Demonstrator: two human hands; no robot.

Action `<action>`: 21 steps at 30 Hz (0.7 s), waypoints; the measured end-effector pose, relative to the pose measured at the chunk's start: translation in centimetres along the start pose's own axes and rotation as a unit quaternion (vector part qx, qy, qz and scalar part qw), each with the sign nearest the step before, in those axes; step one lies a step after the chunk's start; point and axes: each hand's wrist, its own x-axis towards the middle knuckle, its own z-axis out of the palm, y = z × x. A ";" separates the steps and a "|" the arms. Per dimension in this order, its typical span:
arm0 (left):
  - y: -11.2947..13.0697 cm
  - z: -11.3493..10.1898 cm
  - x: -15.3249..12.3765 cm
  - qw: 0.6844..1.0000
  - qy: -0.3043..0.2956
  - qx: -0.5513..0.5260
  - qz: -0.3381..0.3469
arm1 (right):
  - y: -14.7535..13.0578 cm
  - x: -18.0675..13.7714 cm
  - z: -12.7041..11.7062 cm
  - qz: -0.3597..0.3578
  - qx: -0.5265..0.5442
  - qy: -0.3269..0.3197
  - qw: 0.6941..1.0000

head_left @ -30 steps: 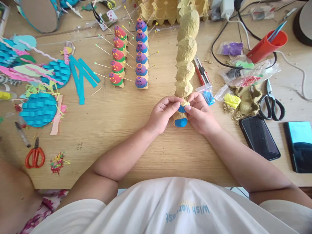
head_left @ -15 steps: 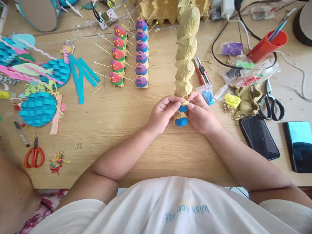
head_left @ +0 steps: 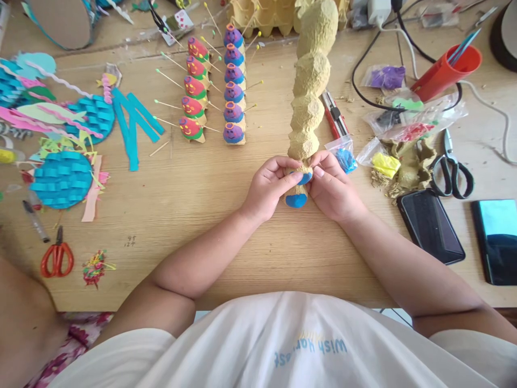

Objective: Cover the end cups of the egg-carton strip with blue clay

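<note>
A long strip of egg-carton cups (head_left: 310, 78), bare tan pulp for most of its length, runs away from me up the middle of the table. Blue clay (head_left: 296, 200) covers the front of its nearest cup, and more blue clay lies on the second one. My left hand (head_left: 269, 188) pinches that second cup from the left, thumb on the blue clay. From the right, my right hand (head_left: 333, 186) grips the same cup with thumb and fingers. Right of the strip are a red utility knife (head_left: 335, 116) and a bag of blue clay (head_left: 346, 160).
Left of the strip stand two rows of painted caterpillars, one red (head_left: 191, 128) and one purple (head_left: 233, 133), with pins sticking out. Black scissors (head_left: 450, 172), a phone (head_left: 430, 226) and a red cup (head_left: 448, 73) are on the right. Orange scissors (head_left: 57, 258) lie left, near another person's limb (head_left: 24, 318).
The strip has tilted slightly, its far end shifting right and its near end a little left. Both hands keep their hold, with small finger movements on the second cup.
</note>
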 end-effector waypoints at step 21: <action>0.4 -0.4 0.0 0.998 -0.028 -0.037 -0.042 | 0.0 0.3 -0.4 0.013 0.043 0.002 0.999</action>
